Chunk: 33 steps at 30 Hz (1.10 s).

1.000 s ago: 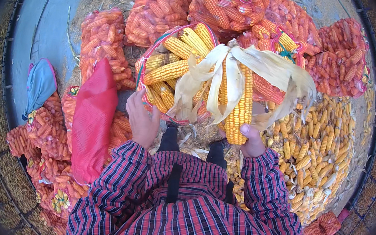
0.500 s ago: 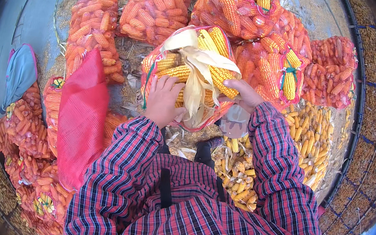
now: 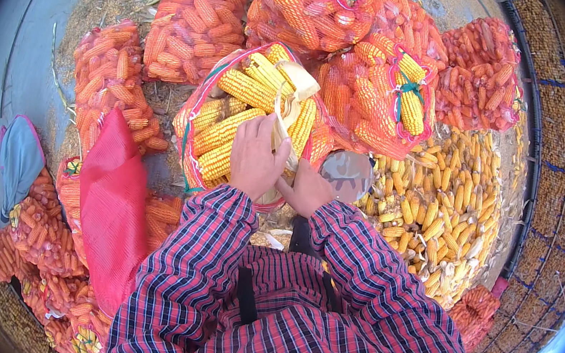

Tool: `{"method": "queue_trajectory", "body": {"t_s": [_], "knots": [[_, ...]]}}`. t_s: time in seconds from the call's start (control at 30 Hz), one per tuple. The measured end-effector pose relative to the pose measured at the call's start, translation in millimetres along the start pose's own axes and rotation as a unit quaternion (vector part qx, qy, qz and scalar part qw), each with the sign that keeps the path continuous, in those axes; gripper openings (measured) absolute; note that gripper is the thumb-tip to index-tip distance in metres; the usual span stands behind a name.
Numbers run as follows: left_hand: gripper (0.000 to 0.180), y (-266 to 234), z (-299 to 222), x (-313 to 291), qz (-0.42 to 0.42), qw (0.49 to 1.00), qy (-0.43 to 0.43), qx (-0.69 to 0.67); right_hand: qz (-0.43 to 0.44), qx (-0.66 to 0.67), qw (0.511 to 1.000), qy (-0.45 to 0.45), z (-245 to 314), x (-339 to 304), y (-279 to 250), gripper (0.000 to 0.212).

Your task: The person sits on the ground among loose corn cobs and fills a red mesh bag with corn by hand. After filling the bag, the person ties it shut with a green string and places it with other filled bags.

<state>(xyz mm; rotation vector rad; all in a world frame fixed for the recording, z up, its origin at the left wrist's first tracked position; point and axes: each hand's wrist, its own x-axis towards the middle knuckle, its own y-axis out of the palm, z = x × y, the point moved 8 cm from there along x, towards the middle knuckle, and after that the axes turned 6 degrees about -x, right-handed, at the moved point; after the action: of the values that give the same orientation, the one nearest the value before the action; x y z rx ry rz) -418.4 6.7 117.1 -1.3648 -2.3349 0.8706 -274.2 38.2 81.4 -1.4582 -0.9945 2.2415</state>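
An open red mesh sack [image 3: 192, 102] stands upright in front of me, filled with yellow corn cobs [image 3: 248, 90]. A pale dry corn husk [image 3: 298, 82] arcs over the cobs at the sack's right side and runs down between my hands. My left hand [image 3: 256, 158] is closed at the husk, its fingers over the cobs and its thumb against the husk. Beside it, near the sack's front rim, my right hand [image 3: 308, 189] pinches the lower part of the husk. What lies under my palms is hidden.
Filled mesh sacks [image 3: 200, 20] stand beyond and to both sides; one sack tied with green string [image 3: 409, 97] is at the right. Loose cobs [image 3: 453, 193] are heaped at right, by a round greyish stool top [image 3: 346, 176]. A folded red mesh sack [image 3: 111, 210] lies at left.
My right hand has come left and nearer, beside my left hand. The husk, earlier spread across the cobs, is gathered toward the right side, baring more cobs. The view has shifted.
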Motion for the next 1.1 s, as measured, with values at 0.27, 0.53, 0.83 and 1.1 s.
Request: {"method": "queue_trajectory", "body": {"t_s": [0.27, 0.53, 0.83, 1.1], "knots": [[0.083, 53.0, -5.6, 10.5, 0.033, 0.989, -0.040, 0.140, -0.084, 0.195, 0.976, 0.051, -65.4, 40.0, -49.3, 0.045], [0.081, 46.9, 10.0, 18.5, 0.056, 0.989, -0.059, 0.126, -0.023, 0.145, 0.988, 0.040, -45.4, 99.0, 5.5, 0.034], [0.088, 56.0, -6.0, 18.6, 0.078, 0.975, -0.023, 0.209, -0.105, 0.052, 0.985, 0.124, -87.8, 73.2, -54.0, 0.035], [0.073, 90.0, -26.7, 10.8, 0.198, 0.945, -0.013, 0.261, -0.216, 0.180, 0.960, -0.010, -85.3, 33.6, -63.4, 0.016]]}}
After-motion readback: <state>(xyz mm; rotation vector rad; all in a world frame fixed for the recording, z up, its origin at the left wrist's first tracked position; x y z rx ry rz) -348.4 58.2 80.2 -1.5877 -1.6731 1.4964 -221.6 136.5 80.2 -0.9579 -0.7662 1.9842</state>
